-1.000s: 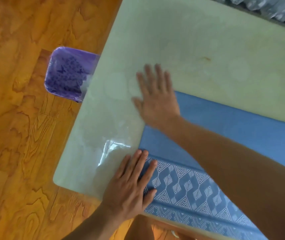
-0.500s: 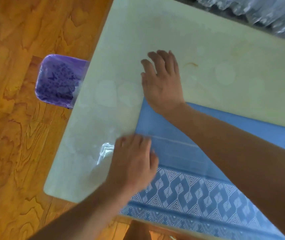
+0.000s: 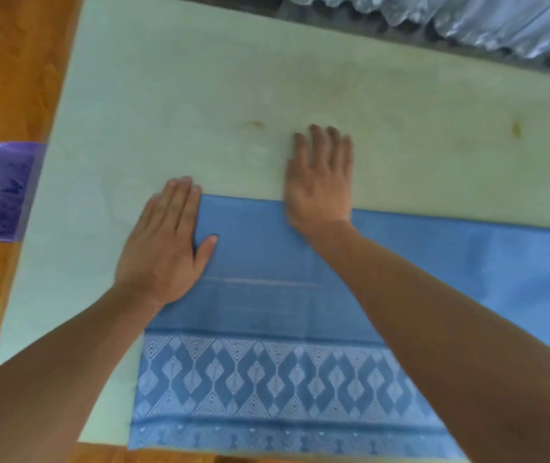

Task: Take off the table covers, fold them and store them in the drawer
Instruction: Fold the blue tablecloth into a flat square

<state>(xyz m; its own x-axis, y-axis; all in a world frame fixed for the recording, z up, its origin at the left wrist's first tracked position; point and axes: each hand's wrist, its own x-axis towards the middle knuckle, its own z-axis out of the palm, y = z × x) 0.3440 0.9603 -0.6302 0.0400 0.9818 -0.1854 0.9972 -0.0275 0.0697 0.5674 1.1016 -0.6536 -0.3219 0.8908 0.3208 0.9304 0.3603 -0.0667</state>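
A blue table cover (image 3: 267,262) with a white diamond-patterned border lies folded flat on the pale table (image 3: 200,78), reaching from the near edge to about mid-table and running off to the right. My left hand (image 3: 167,235) lies flat with straight fingers on the cover's far left corner, thumb on the cloth. My right hand (image 3: 320,182) presses flat across the cover's far edge, its fingers stretched onto the bare table beyond it.
A purple bin (image 3: 0,192) stands on the wooden floor (image 3: 10,61) by the table's left edge. Pale lace curtains (image 3: 467,18) hang behind the table's far edge. Small brownish stains mark the tabletop.
My left hand slid up along the cover's left edge to its far corner. My right hand moved right along the far edge. The view shifted right.
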